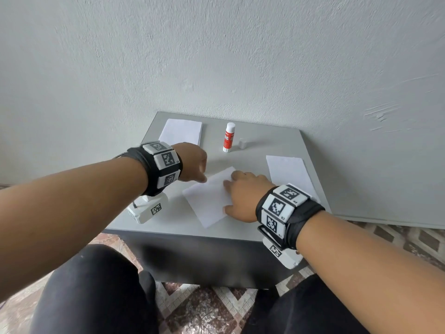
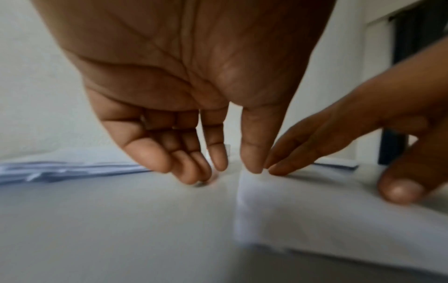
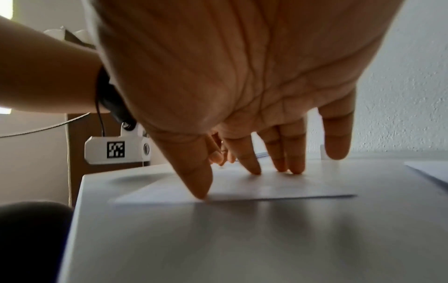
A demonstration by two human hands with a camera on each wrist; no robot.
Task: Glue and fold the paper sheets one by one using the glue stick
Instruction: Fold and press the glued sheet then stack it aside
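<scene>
The folded sheet (image 1: 209,198) lies near the bench's (image 1: 277,145) front edge, pressed flat under the right hand's (image 1: 243,196) spread grip; the left hand (image 1: 192,162) touches its corner, fingers straight. If pressure is uneven, the glued fold could be skewed.

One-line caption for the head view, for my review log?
Both hands, left hand and right hand, press a folded paper sheet flat on the grey table; glue stick stands behind.
</scene>
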